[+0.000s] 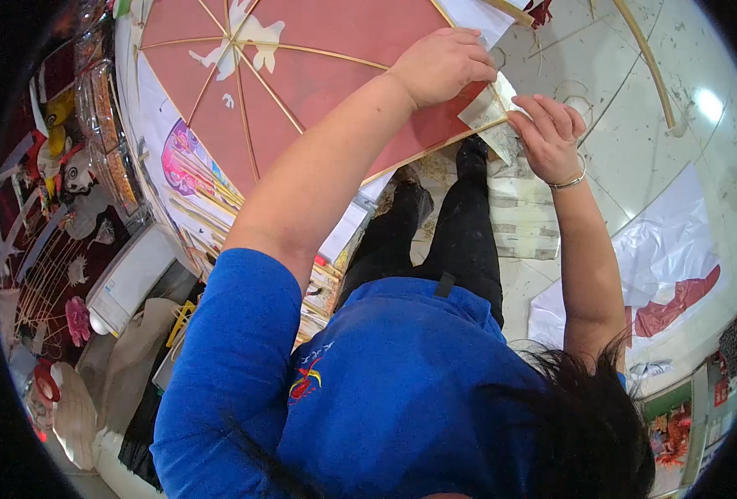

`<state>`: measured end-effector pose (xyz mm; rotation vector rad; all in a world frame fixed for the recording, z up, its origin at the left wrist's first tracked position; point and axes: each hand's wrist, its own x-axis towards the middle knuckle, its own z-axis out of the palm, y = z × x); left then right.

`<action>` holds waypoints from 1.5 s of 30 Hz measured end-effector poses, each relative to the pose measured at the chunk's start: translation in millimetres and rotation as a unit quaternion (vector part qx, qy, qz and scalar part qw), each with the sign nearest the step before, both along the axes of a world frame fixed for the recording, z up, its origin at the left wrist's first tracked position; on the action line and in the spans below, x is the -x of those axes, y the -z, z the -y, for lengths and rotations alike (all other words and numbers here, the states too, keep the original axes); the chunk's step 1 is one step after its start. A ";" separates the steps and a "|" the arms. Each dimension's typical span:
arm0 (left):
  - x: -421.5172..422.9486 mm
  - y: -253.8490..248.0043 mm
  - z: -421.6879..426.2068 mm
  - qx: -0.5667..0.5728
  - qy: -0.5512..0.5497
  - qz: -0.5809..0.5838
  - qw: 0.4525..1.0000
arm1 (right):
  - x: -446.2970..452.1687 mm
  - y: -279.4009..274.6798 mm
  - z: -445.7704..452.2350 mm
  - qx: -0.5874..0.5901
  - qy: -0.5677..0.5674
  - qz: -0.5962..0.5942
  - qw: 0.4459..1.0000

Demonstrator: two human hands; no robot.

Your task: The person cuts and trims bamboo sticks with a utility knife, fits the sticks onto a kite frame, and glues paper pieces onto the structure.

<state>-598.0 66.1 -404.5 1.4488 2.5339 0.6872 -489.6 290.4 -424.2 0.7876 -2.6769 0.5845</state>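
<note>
A large red kite (327, 96) with thin bamboo ribs and pale bird shapes spreads across the upper part of the head view. Over its right edge reaches my left hand (447, 65), fingers bent and closed at the frame. My right hand (549, 137) pinches the tip of the bamboo strip (443, 150) along the kite's lower edge, thumb and forefinger together, other fingers raised. Between both hands lies a pale translucent corner (492, 116) beside the red sheet. My palms hide exactly what the left fingertips press on.
Bamboo strips (206, 212) and printed paper lie under the kite's left side. At right, a white plastic sheet (664, 249) with a red patch rests on the tiled floor (585, 50). A curved bamboo strip (647, 62) is at upper right. Shelved goods fill the left.
</note>
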 end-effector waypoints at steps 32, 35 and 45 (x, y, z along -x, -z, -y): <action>-161.5 -81.5 82.0 -0.107 -0.271 0.094 0.952 | -20.8 -68.3 7.0 0.081 0.101 0.068 0.989; -252.2 -97.0 126.0 -0.149 -0.303 0.171 0.926 | -20.3 -90.4 59.7 0.102 0.038 0.037 0.993; -514.1 -94.1 201.1 -0.219 -0.563 0.170 0.778 | -138.0 -135.2 363.7 0.085 -0.355 0.361 0.858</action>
